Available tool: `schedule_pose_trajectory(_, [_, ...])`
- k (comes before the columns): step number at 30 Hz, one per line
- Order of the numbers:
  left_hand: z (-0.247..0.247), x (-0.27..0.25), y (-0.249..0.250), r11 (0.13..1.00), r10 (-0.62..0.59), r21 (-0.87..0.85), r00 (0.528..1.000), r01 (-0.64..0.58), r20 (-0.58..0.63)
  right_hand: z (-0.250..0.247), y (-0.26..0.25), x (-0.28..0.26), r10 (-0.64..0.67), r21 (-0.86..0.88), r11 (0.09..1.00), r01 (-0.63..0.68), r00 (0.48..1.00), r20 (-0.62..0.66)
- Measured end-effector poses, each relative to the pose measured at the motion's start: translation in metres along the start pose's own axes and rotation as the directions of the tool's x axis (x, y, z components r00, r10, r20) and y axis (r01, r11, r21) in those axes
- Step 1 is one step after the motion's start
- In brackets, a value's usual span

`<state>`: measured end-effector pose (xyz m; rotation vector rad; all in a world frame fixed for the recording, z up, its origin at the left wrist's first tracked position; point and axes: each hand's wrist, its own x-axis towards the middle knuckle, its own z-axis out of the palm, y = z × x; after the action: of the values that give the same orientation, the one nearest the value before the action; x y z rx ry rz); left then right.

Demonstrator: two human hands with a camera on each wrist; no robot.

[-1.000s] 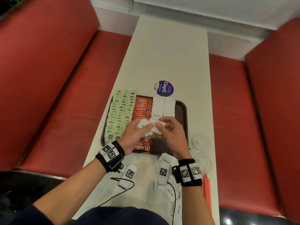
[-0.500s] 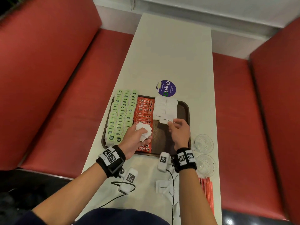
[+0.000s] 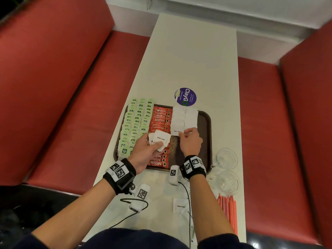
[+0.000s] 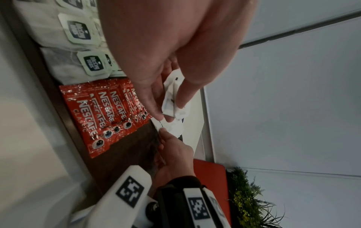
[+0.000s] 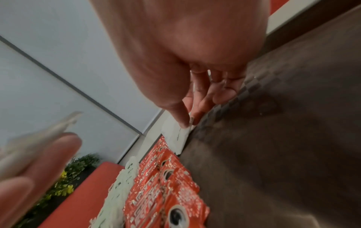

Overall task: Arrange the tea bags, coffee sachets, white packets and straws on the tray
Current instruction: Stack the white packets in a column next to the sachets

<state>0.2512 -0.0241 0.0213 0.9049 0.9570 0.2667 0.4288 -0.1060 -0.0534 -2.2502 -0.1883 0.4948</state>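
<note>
A dark brown tray (image 3: pixel 204 123) holds columns of green tea bags (image 3: pixel 134 123), red coffee sachets (image 3: pixel 160 119) and white packets (image 3: pixel 185 119). My left hand (image 3: pixel 149 148) hovers over the sachets and grips a small bunch of white sugar packets (image 3: pixel 160 140), also seen between its fingers as a bunch of packets (image 4: pixel 171 98). My right hand (image 3: pixel 188 141) pinches one white packet (image 5: pixel 181 134) at the near end of the white columns, thumb and forefinger on its edge against the tray floor (image 5: pixel 273 138).
Loose white packets (image 3: pixel 180 205) lie on the table near me. A bundle of orange straws (image 3: pixel 228 211) sits at the right edge beside two glass dishes (image 3: pixel 227 169). A purple round sticker (image 3: pixel 186 97) lies beyond the tray. Red benches flank the table.
The hands have parted: my right hand carried one packet to the near end of the white columns, while my left stayed over the sachets with the remaining bunch.
</note>
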Motion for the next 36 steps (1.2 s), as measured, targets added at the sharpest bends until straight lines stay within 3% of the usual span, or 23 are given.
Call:
schedule_pose_trajectory(11, [0.003,-0.003,0.004,0.999,0.034,-0.021,0.999,-0.034,-0.011,0.000,-0.005,-0.004,-0.115,-0.155,0.982,0.111,0.993,-0.018])
schedule_pose_trajectory(14, [0.002,-0.002,0.006,0.999,0.052,-0.015,0.999,-0.052,-0.013,-0.014,-0.020,-0.017,-0.135,0.073,0.988,0.133,0.990,0.026])
schedule_pose_trajectory(16, [0.003,-0.001,0.008,0.997,0.072,-0.031,0.997,-0.072,-0.018,-0.027,-0.030,-0.034,-0.095,0.248,0.967,0.051,0.981,0.172])
schedule_pose_trajectory(19, [0.006,-0.002,0.009,0.993,0.107,-0.052,0.994,-0.109,-0.033,-0.039,-0.034,-0.057,-0.143,0.379,0.926,-0.013,0.913,0.381])
schedule_pose_trajectory(22, [0.013,-0.002,0.007,0.989,0.147,-0.028,0.989,-0.148,-0.017,-0.044,-0.027,-0.069,-0.221,0.486,0.874,-0.006,0.886,0.408])
schedule_pose_trajectory(27, [0.017,-0.002,0.003,0.989,0.146,0.030,0.989,-0.145,-0.002,-0.057,-0.015,-0.057,-0.203,0.653,0.753,-0.085,0.913,0.353])
schedule_pose_trajectory(29, [0.015,-0.002,0.003,0.991,0.132,0.023,0.991,-0.132,-0.009,-0.061,-0.007,-0.039,-0.140,0.567,0.823,-0.033,0.956,0.258])
schedule_pose_trajectory(33, [0.012,-0.001,0.006,0.992,0.126,0.023,0.992,-0.125,-0.012,-0.063,0.014,0.009,-0.035,0.161,0.986,0.033,0.999,0.008])
schedule_pose_trajectory(36, [0.011,-0.001,0.007,0.993,0.120,0.014,0.993,-0.120,-0.013,-0.059,0.019,0.029,-0.071,-0.004,0.997,0.072,0.996,0.050])
